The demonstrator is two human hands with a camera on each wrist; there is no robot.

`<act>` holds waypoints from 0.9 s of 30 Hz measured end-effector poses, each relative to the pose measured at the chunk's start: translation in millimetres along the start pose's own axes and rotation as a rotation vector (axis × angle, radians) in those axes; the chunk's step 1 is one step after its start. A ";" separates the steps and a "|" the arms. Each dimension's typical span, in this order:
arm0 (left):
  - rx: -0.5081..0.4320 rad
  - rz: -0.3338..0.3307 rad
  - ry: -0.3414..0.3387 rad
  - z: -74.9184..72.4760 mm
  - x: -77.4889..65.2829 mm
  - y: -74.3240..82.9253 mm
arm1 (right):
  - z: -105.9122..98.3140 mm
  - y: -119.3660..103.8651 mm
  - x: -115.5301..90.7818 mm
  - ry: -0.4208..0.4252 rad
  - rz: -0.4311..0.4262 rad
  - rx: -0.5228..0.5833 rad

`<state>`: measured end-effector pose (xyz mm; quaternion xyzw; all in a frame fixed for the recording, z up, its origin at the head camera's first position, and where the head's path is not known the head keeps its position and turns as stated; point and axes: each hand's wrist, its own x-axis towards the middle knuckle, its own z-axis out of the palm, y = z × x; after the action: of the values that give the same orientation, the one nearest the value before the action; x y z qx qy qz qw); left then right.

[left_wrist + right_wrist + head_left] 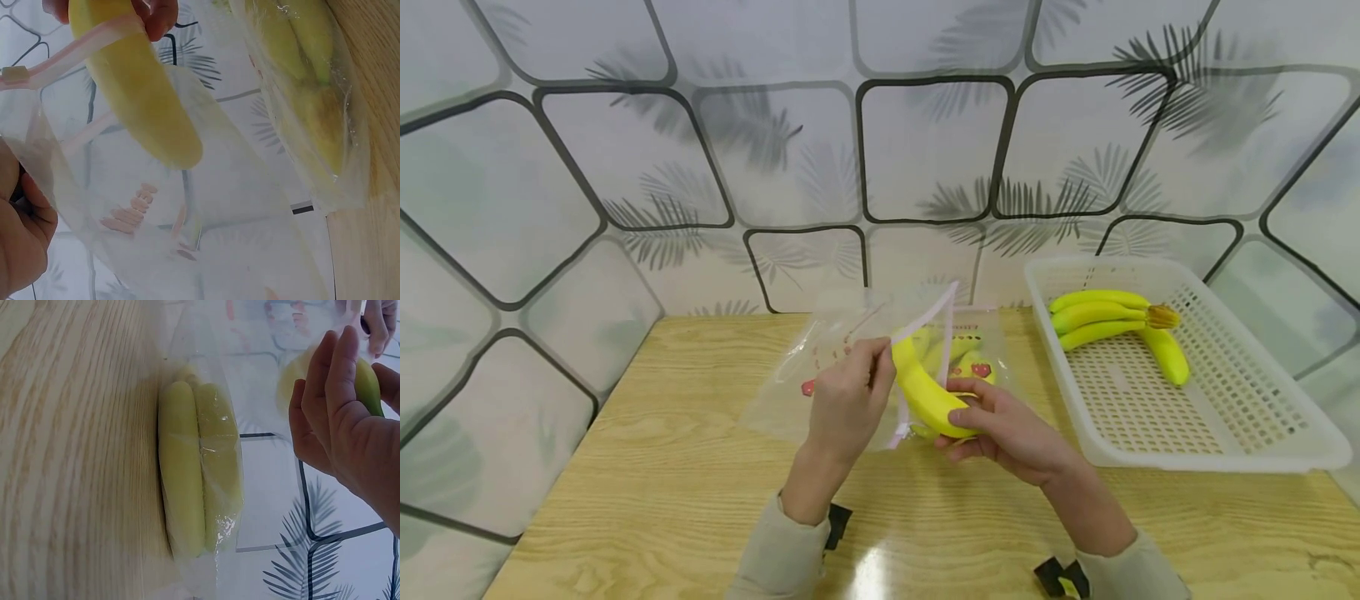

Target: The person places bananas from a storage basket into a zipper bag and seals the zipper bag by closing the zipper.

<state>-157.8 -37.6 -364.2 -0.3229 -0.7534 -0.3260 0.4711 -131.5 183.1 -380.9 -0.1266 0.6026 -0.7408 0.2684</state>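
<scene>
My left hand (850,396) pinches the edge of a clear zip bag (782,408) with a pink seal strip and red print. Between the fingers and thumb of my right hand (1011,429) is the lower end of a yellow banana (925,392). The banana's other end lies within the bag's mouth, seen through the plastic in the left wrist view. Close behind, another clear bag (350,156) lies on the table with bananas (181,462) inside it.
To the right stands a white plastic basket (1202,458) with perforated sides. A bunch of bananas (1097,317) and a single banana (1167,358) lie in its back left part. A patterned cloth (932,150) rises behind the wooden table (655,467).
</scene>
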 end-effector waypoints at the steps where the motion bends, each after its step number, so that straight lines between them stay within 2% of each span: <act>1: -0.005 0.002 0.000 0.0 0.0 -0.2 | 0.0 0.1 0.3 -0.001 -0.001 0.011; 9: -0.019 0.011 0.002 0.6 -0.5 -0.9 | 0.8 0.1 1.1 0.024 0.001 0.042; 27: -0.027 0.000 -0.013 -0.4 0.0 -0.6 | -0.7 1.2 2.2 0.035 -0.048 0.198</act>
<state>-158.0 -38.3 -364.2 -0.3312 -0.7519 -0.3343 0.4618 -133.3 182.3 -382.5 -0.1008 0.5279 -0.8051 0.2510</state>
